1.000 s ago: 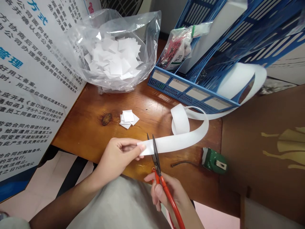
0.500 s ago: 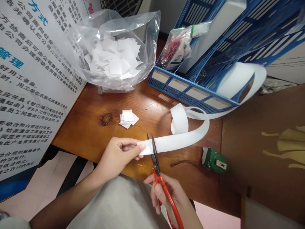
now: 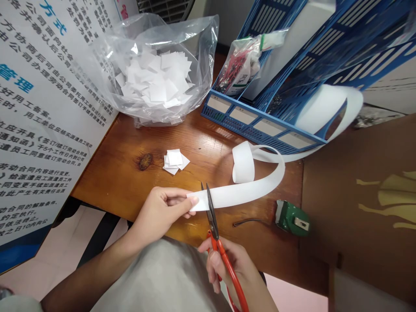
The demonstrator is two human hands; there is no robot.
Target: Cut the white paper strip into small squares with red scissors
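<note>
While our left hand (image 3: 167, 210) pinched the free end of the white strip (image 3: 245, 193) above the table (image 3: 201, 151), our right hand (image 3: 232, 264) gripped the scissors (image 3: 227, 260) by their red handles, the parted blades straddling the strip near our left fingertips. We noted cut squares (image 3: 174, 160) lying on the table, beyond our left hand.

Green tape measure (image 3: 289, 216) lies near right edge of desk (image 3: 123, 182); thin dark cord (image 3: 251, 221) just beside it. Blue file rack (image 3: 260, 133) at far right corner, leftmost compartment holding clear bag (image 3: 238, 73) of red items. Printed board (image 3: 42, 130) along left edge.
</note>
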